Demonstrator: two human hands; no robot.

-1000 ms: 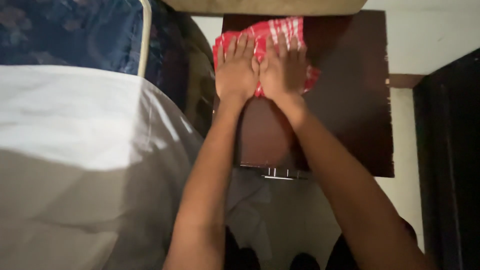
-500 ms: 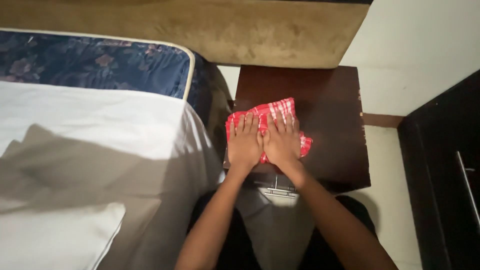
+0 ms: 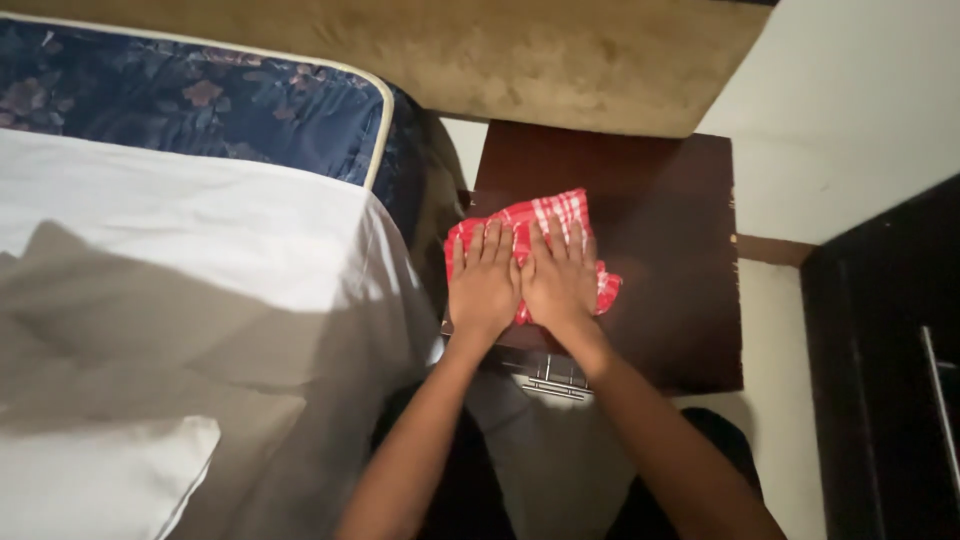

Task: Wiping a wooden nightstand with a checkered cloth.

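Note:
A red and white checked cloth lies on the top of a dark brown bedside table. My left hand and my right hand lie flat side by side on the cloth, palms down, fingers spread and pointing away from me. Both press the cloth against the near left part of the tabletop. A metal drawer handle shows on the table's front, just below my wrists.
A bed with a white sheet and a dark blue floral mattress stands close on the left. A tan headboard runs along the back. A white pillow lies bottom left. A dark cabinet stands on the right.
Both hands have slid the cloth from the table's far part toward its near left edge. The camera has pulled back, so more of the bed and headboard shows.

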